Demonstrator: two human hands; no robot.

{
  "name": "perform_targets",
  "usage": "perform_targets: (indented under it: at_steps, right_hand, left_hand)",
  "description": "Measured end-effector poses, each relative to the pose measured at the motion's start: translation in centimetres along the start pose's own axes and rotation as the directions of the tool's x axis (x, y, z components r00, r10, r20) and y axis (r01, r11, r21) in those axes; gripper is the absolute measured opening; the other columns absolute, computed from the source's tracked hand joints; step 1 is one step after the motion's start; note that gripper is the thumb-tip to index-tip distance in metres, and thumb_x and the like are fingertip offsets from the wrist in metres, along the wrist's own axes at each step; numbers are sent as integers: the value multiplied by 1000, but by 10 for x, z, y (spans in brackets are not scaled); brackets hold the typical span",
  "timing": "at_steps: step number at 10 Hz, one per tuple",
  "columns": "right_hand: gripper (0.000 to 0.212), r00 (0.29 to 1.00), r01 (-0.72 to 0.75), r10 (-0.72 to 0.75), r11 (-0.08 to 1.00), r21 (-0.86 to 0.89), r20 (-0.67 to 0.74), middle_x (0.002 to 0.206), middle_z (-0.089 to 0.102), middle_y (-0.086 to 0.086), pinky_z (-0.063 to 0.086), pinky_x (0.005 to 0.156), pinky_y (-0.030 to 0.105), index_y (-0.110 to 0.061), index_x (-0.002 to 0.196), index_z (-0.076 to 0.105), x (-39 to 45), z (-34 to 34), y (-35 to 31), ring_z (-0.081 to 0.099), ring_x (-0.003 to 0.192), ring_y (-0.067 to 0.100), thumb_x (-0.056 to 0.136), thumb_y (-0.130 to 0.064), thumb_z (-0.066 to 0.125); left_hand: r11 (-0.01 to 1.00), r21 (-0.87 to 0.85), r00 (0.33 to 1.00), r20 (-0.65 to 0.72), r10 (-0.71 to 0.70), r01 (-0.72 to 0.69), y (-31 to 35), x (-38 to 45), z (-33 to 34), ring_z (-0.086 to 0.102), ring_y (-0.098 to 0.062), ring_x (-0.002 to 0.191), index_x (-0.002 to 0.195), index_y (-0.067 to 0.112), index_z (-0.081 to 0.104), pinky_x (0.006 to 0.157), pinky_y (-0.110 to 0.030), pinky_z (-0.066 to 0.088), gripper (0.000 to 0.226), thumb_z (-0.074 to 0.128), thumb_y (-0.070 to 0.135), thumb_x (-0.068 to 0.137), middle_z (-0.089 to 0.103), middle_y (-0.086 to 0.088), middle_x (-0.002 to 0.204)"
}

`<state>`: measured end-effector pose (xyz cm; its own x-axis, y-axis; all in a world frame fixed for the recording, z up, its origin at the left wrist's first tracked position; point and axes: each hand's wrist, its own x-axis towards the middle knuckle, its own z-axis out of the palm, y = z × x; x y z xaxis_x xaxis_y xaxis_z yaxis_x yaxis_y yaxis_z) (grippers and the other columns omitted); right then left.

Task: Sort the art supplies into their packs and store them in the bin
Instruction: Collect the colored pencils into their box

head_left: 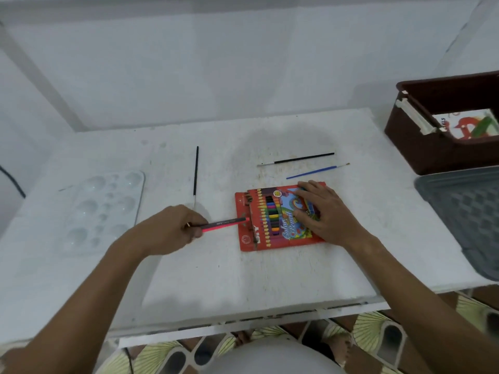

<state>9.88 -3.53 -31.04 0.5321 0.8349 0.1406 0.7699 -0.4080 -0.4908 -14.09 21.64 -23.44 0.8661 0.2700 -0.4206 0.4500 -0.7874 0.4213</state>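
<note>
A white table, scuffed and stained around its middle, carries everything. At the left lies a clear plastic paint palette with round wells. Beside it, a black paintbrush lies pointing away from the near edge. Near the centre lies a red colour pencil pack, flat on the surface. Just beyond it lie a blue paintbrush and, a little farther back, a second black paintbrush, both roughly crosswise. At the far right corner stands a dark brown bin; a grey lid lies in front of it, over the table's right edge.
</note>
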Motion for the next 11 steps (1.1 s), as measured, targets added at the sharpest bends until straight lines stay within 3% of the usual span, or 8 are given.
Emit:
perform_targets:
  at_steps: [1, 2, 5, 7, 9, 11]
  right_hand:
    - [52, 1000, 3, -3, 1000, 5, -3, 149, 37, -4, 18, 118, 38, -22, 137, 47, 1, 1, 1, 24, 141, 13, 90, -43, 57]
    - [53, 1000, 6, -6, 1000, -2, 4, 149, 37, -4, 18, 117, 38, -21, 137, 47, 0, 1, 1, 25, 141, 13, 90, -43, 56]
    - [51, 1000, 12, -12, 1000, 2, -10, 148, 39, -1, 20, 117, 41, -19, 136, 48, -1, -1, -3, 28, 140, 15, 90, -40, 58]
    - [51, 1000, 10, -10, 1000, 12, -13, 147, 40, -1, 21, 117, 41, -18, 136, 48, -2, -1, -4, 28, 140, 15, 90, -39, 58]
    - [52, 1000, 6, -6, 1000, 8, -5, 148, 39, -1, 19, 117, 38, -19, 136, 48, -2, -2, -5, 27, 140, 16, 90, -39, 58]
    - [52, 1000, 4, -4, 1000, 10, 8, 149, 37, -1, 19, 117, 40, -19, 137, 47, -2, -3, -5, 26, 141, 17, 90, -40, 57]
  left_hand:
    - [993, -115, 1000, 27, -7, 10, -6, -11, 15, 55, -4, 62, 85, 37, 60, 62, -14, 43, 38, 46, 4, 94, 64, 13, 68]
    - [964, -267, 1000, 5, -9, 10, -6, -15, 24, 61, -6, 65, 103, 32, 61, 72, -27, 53, 33, 47, 3, 95, 70, 9, 77]
    - [944, -328, 999, -30, 28, -36, -3, -23, 26, 60, -6, 65, 105, 31, 68, 73, -30, 52, 30, 54, 8, 93, 70, 7, 76]
    - [932, -359, 998, -32, 46, -54, -2, -30, 32, 59, -3, 65, 110, 25, 68, 70, -22, 49, 31, 53, 4, 94, 70, 9, 76]
    - [931, -352, 995, -33, 89, -95, -3, -32, 29, 57, -4, 65, 100, 30, 69, 65, -18, 47, 34, 52, 2, 94, 68, 8, 75]
    - [945, -324, 999, -23, 47, -52, -2, -23, 34, 56, -3, 63, 102, 31, 68, 62, -16, 45, 35, 51, 2, 94, 69, 9, 75]
